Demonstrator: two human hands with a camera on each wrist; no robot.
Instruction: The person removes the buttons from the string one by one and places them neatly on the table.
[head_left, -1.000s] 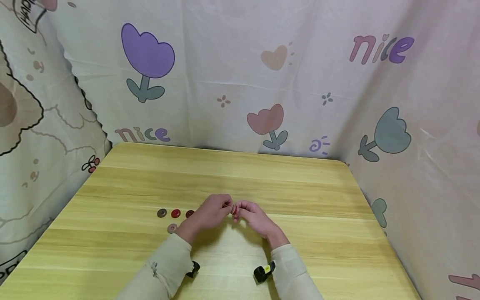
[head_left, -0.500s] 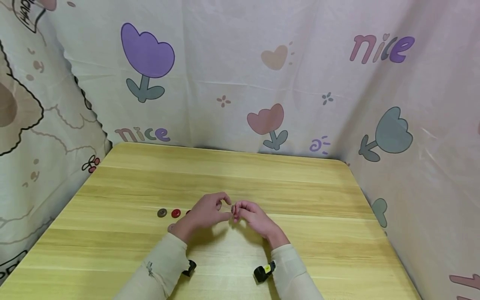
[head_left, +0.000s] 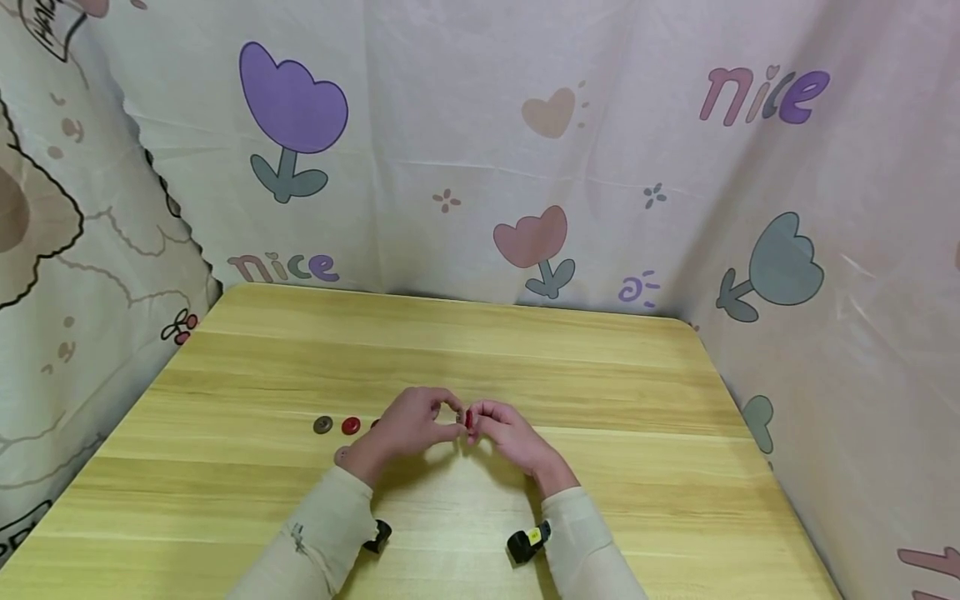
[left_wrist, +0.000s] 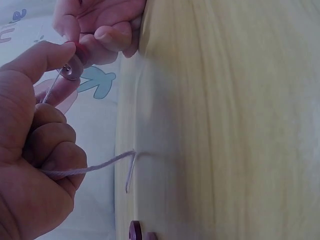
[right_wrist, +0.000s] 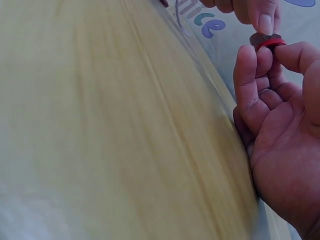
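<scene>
My left hand pinches a grey-brown button between thumb and forefinger. A pale string runs to that button, passes through the curled fingers of the same hand and dangles in a loose tail. Close against it, my right hand holds a red button by its fingertips. The two buttons stand on edge, face to face, touching or nearly so; whether the string goes through the red one is hidden.
On the wooden table, left of the hands, lie a dark grey button, a bright red button, and a dark red button and a pinkish button, both partly hidden by the left hand. Patterned cloth hangs behind.
My left thumb and forefinger spread apart, then closed in on the grey-brown button. It now sits slightly left of the red one. My right hand has stayed in place.
</scene>
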